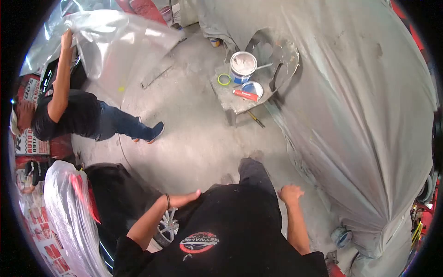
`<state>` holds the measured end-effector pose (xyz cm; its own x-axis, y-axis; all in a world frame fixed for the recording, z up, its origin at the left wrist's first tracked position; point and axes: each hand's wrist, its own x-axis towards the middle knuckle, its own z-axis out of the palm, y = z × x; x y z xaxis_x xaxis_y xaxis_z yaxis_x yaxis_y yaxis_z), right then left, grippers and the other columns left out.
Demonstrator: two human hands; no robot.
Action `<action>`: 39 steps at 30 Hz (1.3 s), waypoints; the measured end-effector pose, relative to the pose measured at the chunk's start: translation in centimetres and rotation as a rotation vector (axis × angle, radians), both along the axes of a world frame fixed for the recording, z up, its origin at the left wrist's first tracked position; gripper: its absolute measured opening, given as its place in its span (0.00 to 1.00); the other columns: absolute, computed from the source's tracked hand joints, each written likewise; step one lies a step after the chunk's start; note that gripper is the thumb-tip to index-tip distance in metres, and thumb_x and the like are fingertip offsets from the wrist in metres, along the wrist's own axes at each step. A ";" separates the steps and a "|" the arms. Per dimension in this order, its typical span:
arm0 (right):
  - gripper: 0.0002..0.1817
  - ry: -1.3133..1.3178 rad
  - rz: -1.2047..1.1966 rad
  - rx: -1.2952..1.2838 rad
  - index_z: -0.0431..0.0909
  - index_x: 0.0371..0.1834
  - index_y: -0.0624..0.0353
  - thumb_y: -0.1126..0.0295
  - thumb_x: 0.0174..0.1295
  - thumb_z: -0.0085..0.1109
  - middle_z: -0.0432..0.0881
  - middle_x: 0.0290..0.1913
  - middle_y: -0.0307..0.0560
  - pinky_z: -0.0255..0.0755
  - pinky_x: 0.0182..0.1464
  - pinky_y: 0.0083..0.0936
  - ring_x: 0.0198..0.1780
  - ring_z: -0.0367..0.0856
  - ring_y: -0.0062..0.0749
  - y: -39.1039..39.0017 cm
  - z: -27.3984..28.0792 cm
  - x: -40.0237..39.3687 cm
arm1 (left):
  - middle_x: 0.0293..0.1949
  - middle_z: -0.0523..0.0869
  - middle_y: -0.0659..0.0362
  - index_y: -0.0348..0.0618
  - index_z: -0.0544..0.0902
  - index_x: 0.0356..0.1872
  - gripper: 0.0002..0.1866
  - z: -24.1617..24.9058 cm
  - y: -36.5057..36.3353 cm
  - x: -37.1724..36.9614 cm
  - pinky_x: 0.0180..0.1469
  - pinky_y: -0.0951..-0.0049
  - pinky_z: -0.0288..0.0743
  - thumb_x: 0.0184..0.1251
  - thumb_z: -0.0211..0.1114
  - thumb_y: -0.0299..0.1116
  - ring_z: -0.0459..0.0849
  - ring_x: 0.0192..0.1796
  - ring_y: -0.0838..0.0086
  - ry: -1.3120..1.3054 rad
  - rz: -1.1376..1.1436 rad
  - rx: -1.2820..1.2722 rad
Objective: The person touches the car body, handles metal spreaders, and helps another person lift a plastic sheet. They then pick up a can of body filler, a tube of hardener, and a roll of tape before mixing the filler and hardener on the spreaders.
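My left hand (183, 199) is beside my body at waist height, fingers stretched out and empty, with a dark band on the wrist. Under that forearm shows the silver wheel (169, 225) of a dark car. Out to my other side hangs my right hand (290, 192), its fingers loosely apart and nothing visible in them. A grey cover sheet (350, 120) is nearest to it, with a gap between. Ahead, a small stand (226, 102) bears an open can (243, 63) of pale paste with a stick in it, a lid (252, 89), a red tube (245, 95) and a green tape roll (224, 80).
To the left a person (69, 113) in a dark shirt and jeans holds up a clear plastic sheet (115, 46). The dark car (120, 198) is partly wrapped in plastic. Another can (341, 236) is on the floor by the cover sheet's lower edge.
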<state>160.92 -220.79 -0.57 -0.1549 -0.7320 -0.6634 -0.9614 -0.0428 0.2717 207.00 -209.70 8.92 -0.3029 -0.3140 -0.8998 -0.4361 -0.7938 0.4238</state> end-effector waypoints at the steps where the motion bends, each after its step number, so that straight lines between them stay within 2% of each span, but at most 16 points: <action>1: 0.21 -0.037 -0.092 0.165 0.91 0.57 0.46 0.50 0.68 0.64 0.89 0.57 0.54 0.80 0.59 0.47 0.59 0.87 0.46 0.1 -3.3 -1.4 | 0.75 0.74 0.44 0.37 0.71 0.78 0.52 0.9 -3.7 -0.1 0.70 0.56 0.74 0.76 0.43 0.78 0.76 0.72 0.58 -0.043 0.037 -0.028; 5: 0.23 -0.457 -0.158 0.462 0.89 0.60 0.47 0.49 0.69 0.62 0.89 0.60 0.51 0.82 0.57 0.44 0.59 0.89 0.39 -5.6 -2.7 -4.2 | 0.75 0.74 0.42 0.41 0.63 0.82 0.52 -2.5 -11.8 -0.4 0.74 0.53 0.69 0.77 0.39 0.78 0.77 0.72 0.55 -0.387 -0.032 -0.229; 7: 0.25 -0.669 -0.330 0.476 0.89 0.61 0.48 0.46 0.70 0.62 0.89 0.59 0.49 0.83 0.57 0.46 0.59 0.88 0.39 -9.7 2.9 -5.3 | 0.79 0.70 0.44 0.51 0.54 0.86 0.52 -5.5 -12.3 -1.4 0.71 0.55 0.73 0.74 0.39 0.80 0.73 0.76 0.53 -0.356 -0.103 0.041; 9: 0.28 -0.845 -0.530 0.461 0.87 0.64 0.50 0.43 0.72 0.60 0.89 0.59 0.48 0.82 0.59 0.49 0.60 0.87 0.39 -15.1 6.8 -5.9 | 0.84 0.61 0.46 0.55 0.44 0.88 0.53 -8.3 -10.6 -2.7 0.79 0.53 0.63 0.74 0.38 0.81 0.63 0.83 0.52 -0.193 -0.126 0.040; 10: 0.30 -0.917 -0.650 0.444 0.85 0.66 0.51 0.41 0.74 0.58 0.88 0.60 0.47 0.81 0.60 0.50 0.61 0.86 0.40 -17.3 8.0 -5.9 | 0.85 0.56 0.47 0.54 0.44 0.88 0.52 -11.2 -8.6 -3.3 0.85 0.55 0.50 0.76 0.38 0.78 0.56 0.86 0.54 -0.209 -0.111 -0.040; 12: 0.33 -1.198 -0.887 0.470 0.80 0.71 0.54 0.39 0.77 0.53 0.86 0.62 0.47 0.79 0.64 0.54 0.64 0.84 0.43 -20.7 7.5 -5.1 | 0.87 0.53 0.49 0.52 0.45 0.88 0.48 -10.0 -8.0 -2.8 0.86 0.57 0.44 0.81 0.39 0.73 0.51 0.87 0.59 -0.012 0.029 -0.161; 14: 0.38 -1.610 -1.099 0.546 0.73 0.76 0.57 0.37 0.79 0.48 0.83 0.67 0.48 0.75 0.68 0.59 0.68 0.82 0.46 -23.7 4.6 -4.1 | 0.87 0.51 0.52 0.48 0.48 0.88 0.46 -7.8 -7.6 -1.7 0.86 0.58 0.40 0.83 0.41 0.69 0.48 0.88 0.62 0.080 0.092 -0.035; 17: 0.38 -1.908 -1.397 0.624 0.67 0.79 0.60 0.39 0.81 0.45 0.76 0.73 0.51 0.70 0.74 0.56 0.72 0.78 0.44 -27.7 1.7 1.4 | 0.87 0.52 0.53 0.47 0.50 0.87 0.43 -3.7 -12.1 -0.7 0.86 0.59 0.41 0.85 0.43 0.65 0.49 0.87 0.63 0.178 0.140 -0.024; 22: 0.37 -1.893 -1.484 0.534 0.73 0.72 0.63 0.39 0.80 0.49 0.83 0.65 0.50 0.73 0.71 0.45 0.66 0.82 0.39 -34.4 -2.1 10.6 | 0.84 0.58 0.50 0.43 0.54 0.86 0.50 -8.8 -18.6 1.9 0.85 0.57 0.49 0.79 0.47 0.72 0.53 0.86 0.61 0.125 0.587 0.179; 28: 0.29 -1.462 -1.155 0.153 0.88 0.54 0.61 0.43 0.77 0.58 0.90 0.48 0.42 0.75 0.55 0.32 0.50 0.85 0.30 -40.2 -6.5 14.8 | 0.86 0.54 0.47 0.47 0.49 0.87 0.56 -20.5 -21.1 0.5 0.84 0.48 0.48 0.72 0.51 0.78 0.48 0.87 0.55 0.091 0.059 -0.048; 30: 0.30 -1.368 -1.018 0.006 0.88 0.57 0.60 0.42 0.75 0.61 0.90 0.49 0.41 0.75 0.53 0.30 0.49 0.84 0.27 -40.9 -9.7 15.2 | 0.86 0.54 0.47 0.46 0.51 0.87 0.56 -17.9 -21.9 0.7 0.85 0.50 0.48 0.71 0.50 0.78 0.48 0.88 0.57 0.092 0.149 0.039; 31: 0.28 -1.390 -1.004 0.087 0.87 0.59 0.60 0.44 0.76 0.62 0.89 0.51 0.41 0.72 0.59 0.30 0.53 0.82 0.25 -40.9 -9.9 15.3 | 0.85 0.58 0.47 0.44 0.53 0.86 0.54 -12.1 -23.9 0.0 0.85 0.55 0.48 0.74 0.49 0.76 0.52 0.87 0.57 0.066 0.259 0.158; 32: 0.26 -1.402 -0.992 0.166 0.86 0.60 0.60 0.47 0.76 0.62 0.89 0.54 0.41 0.70 0.64 0.30 0.58 0.80 0.24 -40.7 -10.0 14.9 | 0.84 0.59 0.47 0.45 0.54 0.86 0.53 -12.6 -23.6 0.1 0.84 0.56 0.49 0.74 0.49 0.76 0.54 0.86 0.57 0.073 0.277 0.085; 34: 0.19 -1.356 -1.078 0.173 0.87 0.56 0.59 0.55 0.76 0.67 0.88 0.48 0.36 0.72 0.61 0.28 0.55 0.81 0.23 -39.5 -11.0 15.0 | 0.83 0.61 0.46 0.48 0.55 0.86 0.50 -14.4 -22.3 0.2 0.84 0.59 0.51 0.76 0.48 0.74 0.57 0.85 0.57 0.088 0.287 -0.048; 35: 0.16 -1.485 -1.106 0.295 0.85 0.56 0.59 0.58 0.77 0.65 0.88 0.48 0.37 0.74 0.60 0.28 0.55 0.82 0.24 -39.0 -11.6 14.9 | 0.79 0.69 0.44 0.48 0.56 0.86 0.47 -13.0 -22.6 -0.6 0.81 0.58 0.58 0.78 0.52 0.70 0.66 0.82 0.55 -0.083 0.297 -0.143; 39: 0.12 -1.708 -1.248 0.536 0.80 0.60 0.60 0.68 0.79 0.59 0.87 0.54 0.42 0.80 0.63 0.34 0.56 0.86 0.31 -38.4 -8.5 15.3 | 0.71 0.79 0.40 0.44 0.54 0.85 0.48 -14.2 -25.7 -3.9 0.77 0.58 0.67 0.77 0.63 0.62 0.75 0.76 0.52 -0.237 0.648 -0.390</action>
<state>176.18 -259.22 -9.11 0.5251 -0.5003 -0.6885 0.2195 0.8612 -0.4584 203.10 -235.45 -5.30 0.2338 -0.6686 -0.7059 -0.0516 -0.7336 0.6776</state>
